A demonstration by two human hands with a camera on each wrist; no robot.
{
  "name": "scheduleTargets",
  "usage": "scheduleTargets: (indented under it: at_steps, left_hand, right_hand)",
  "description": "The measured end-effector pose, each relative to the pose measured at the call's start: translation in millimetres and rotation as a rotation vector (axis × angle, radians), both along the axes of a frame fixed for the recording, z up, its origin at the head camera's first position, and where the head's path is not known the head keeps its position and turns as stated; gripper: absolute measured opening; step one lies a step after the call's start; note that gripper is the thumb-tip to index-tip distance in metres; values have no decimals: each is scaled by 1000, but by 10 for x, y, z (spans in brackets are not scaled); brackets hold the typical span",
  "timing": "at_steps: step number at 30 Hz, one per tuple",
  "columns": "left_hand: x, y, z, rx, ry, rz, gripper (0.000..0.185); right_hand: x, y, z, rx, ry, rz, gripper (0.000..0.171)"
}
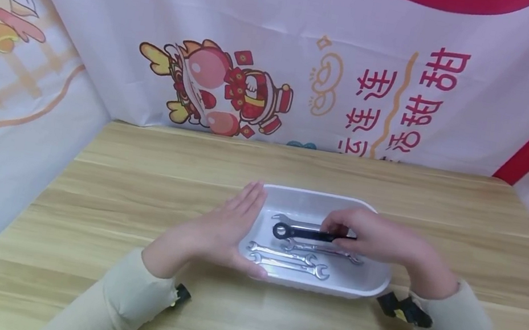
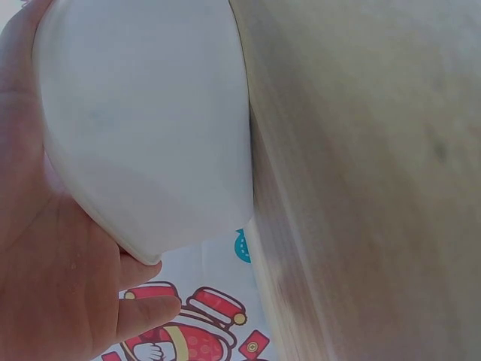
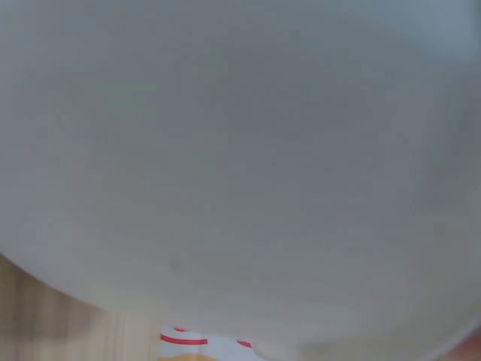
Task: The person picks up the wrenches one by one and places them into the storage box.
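A white plastic tray point(image 1: 366, 276) stands on the table and holds several silver open-end wrenches point(image 1: 287, 265) lying roughly lengthwise. My right hand point(image 1: 373, 233) reaches over the tray's right side and grips a black wrench point(image 1: 302, 233) by its shaft. The ring end of this wrench points left, and its other end is partly hidden by the fingers. My left hand point(image 1: 224, 234) rests against the tray's left end, fingers straight along the rim and thumb by the near edge. The left wrist view shows its palm point(image 2: 60, 286) against the tray's outer wall point(image 2: 150, 128).
The wood-grain table point(image 1: 164, 172) extends around the tray. Behind it hangs a white cloth point(image 1: 287, 24) with red cartoon print and lettering. Each sleeve carries a dark strap piece point(image 1: 405, 310) at the wrist. The tray wall point(image 3: 240, 165) fills most of the right wrist view.
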State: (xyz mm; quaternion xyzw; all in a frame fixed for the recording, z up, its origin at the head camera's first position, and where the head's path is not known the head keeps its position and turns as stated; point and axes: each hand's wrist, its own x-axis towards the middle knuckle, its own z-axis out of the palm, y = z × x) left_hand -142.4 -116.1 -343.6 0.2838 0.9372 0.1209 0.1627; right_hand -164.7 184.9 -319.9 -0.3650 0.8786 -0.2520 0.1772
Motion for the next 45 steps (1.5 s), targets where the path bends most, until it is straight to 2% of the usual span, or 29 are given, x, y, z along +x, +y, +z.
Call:
scheduleTargets:
  at_steps: [8, 15, 25, 45]
  left_hand:
    - [1, 0, 7, -3, 5, 0, 139]
    - [4, -3, 4, -6, 3, -1, 139]
    - [2, -16, 5, 2, -4, -2, 138]
    - [12, -14, 9, 5, -1, -14, 139]
  right_hand:
    - [8, -72, -54, 11, 9, 30, 21]
    - [-3, -124, -123, 10, -38, 52, 22]
    - [-24, -153, -194, 4, -27, 78, 21]
    - [-9, -197, -248, 53, -96, 35, 19]
